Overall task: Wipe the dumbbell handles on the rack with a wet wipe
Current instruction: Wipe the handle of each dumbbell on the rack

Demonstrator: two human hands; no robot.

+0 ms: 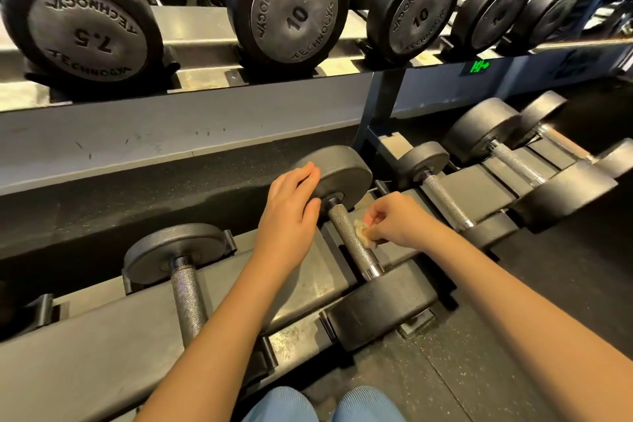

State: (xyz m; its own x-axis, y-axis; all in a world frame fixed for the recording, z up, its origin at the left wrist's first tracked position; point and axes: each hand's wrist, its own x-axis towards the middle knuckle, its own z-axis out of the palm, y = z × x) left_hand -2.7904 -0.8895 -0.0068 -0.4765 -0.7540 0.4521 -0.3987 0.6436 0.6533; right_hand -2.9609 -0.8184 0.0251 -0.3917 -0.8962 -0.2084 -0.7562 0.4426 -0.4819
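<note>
Knurled steel handle (352, 238) gets wet wipe (362, 229) pinched by right hand (394, 219).

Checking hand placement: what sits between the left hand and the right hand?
In the head view, the knurled dumbbell handle lies between the left hand and right hand, which pinches the wipe.

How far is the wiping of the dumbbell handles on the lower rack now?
Done: no handle shows clearly as wiped. In hand: the right hand pinches the wipe against the middle handle; the left hand rests on its far head. Left: likely the left handle and the right handle.
</note>
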